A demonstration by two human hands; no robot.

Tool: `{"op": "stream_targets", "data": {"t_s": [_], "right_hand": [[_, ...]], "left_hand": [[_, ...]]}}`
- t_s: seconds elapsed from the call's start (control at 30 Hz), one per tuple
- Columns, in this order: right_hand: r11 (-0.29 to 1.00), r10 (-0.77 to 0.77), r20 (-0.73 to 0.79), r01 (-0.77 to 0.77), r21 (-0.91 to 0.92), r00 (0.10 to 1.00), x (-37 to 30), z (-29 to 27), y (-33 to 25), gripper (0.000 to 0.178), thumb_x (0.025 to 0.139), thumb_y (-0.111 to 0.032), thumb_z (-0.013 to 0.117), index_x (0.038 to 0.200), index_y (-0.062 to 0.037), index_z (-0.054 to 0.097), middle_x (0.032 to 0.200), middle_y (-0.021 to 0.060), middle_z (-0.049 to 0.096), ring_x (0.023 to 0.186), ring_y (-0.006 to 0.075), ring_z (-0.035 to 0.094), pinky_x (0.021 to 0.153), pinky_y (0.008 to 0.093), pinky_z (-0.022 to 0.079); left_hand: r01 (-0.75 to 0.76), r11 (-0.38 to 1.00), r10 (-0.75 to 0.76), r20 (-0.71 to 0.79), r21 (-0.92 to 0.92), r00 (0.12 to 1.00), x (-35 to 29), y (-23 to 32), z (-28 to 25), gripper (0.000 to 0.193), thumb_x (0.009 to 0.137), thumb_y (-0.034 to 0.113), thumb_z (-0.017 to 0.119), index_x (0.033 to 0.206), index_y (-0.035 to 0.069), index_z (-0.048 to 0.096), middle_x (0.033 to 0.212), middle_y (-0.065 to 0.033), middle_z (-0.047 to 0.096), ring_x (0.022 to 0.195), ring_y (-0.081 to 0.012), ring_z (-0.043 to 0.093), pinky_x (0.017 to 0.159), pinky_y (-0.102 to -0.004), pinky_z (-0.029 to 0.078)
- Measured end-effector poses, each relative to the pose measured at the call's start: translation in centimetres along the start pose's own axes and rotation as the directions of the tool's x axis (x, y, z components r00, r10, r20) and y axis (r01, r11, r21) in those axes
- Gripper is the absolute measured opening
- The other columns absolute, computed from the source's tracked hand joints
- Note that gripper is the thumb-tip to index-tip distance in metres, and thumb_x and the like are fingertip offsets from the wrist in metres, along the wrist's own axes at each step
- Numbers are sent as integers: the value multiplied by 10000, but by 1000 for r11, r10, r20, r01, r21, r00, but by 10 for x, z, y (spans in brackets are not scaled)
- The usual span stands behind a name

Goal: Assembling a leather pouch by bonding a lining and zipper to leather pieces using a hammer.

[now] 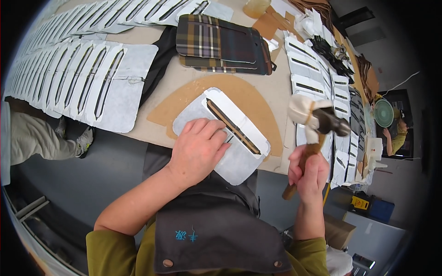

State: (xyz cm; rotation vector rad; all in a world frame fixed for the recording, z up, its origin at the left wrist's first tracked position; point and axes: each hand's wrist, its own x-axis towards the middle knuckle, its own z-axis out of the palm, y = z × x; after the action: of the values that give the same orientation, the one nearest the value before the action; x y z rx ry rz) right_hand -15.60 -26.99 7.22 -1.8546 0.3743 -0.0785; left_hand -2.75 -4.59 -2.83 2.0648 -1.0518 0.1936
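My right hand [311,171] is closed round the wooden handle of a hammer [316,145], raised off the table at the right. One end of the hammer's head is wrapped in white material with a band round it; the other end is bare dark metal. A pale grey-white bag panel [235,164] lies slanted in front of me, with a long dark-edged slot [234,127] across it. On this panel rests my left hand [199,146], its fingers bent over the near side of the slot and its thumb apart from them. Beneath the panel is a brown board [258,96] with a curved edge.
Rows of similar white slotted panels [103,83] overlap at the left, and more panels [307,69] line the right. Plaid pieces [216,43] are stacked at the back, beside black fabric [161,60]. Dark gloves [334,55] lie far right. Another person's leg [34,138] shows at the left.
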Motion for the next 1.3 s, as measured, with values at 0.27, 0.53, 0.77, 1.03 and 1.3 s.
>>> {"op": "stream_targets", "data": {"t_s": [0.27,0.53,0.77,1.03,1.3], "right_hand": [[900,141,276,-7,-435,951,27,20,-6,350,1070,-260,508,884,16,619,650,162,540,590,289,570,567,420,448],[745,171,288,68,-664,942,26,15,9,359,1050,-286,537,893,19,643,731,224,639,684,409,637,651,461,496],[717,74,-198,-190,-670,977,65,-30,36,298,1017,-279,591,1057,3,680,887,212,695,790,371,675,752,408,536],[667,-503,27,408,-623,864,79,13,36,401,836,-14,723,1232,-47,666,1082,163,723,958,333,682,967,417,492],[910,-268,189,312,-272,945,114,104,26,358,869,62,600,1218,-8,641,1058,126,730,880,250,698,810,369,563]], "left_hand": [[43,999,-44,49,5,998,-1,-1,0,249,768,120,805,955,63,651,1066,-72,642,1013,-295,597,873,-418,464],[15,1000,-15,39,12,999,3,0,0,247,775,125,804,962,64,655,1066,-71,645,1018,-296,597,875,-419,466],[-7,998,18,183,-62,983,-3,8,-25,561,716,282,874,1178,51,654,1236,-138,593,1163,-338,577,997,-476,474],[-181,981,194,271,-73,943,-21,10,-14,505,748,102,776,1242,146,680,1355,-62,591,1311,-276,519,1081,-446,406],[-105,965,160,226,-239,961,-15,0,-16,336,738,29,724,1055,135,754,1207,-32,649,1206,-245,575,1035,-410,434]]}}
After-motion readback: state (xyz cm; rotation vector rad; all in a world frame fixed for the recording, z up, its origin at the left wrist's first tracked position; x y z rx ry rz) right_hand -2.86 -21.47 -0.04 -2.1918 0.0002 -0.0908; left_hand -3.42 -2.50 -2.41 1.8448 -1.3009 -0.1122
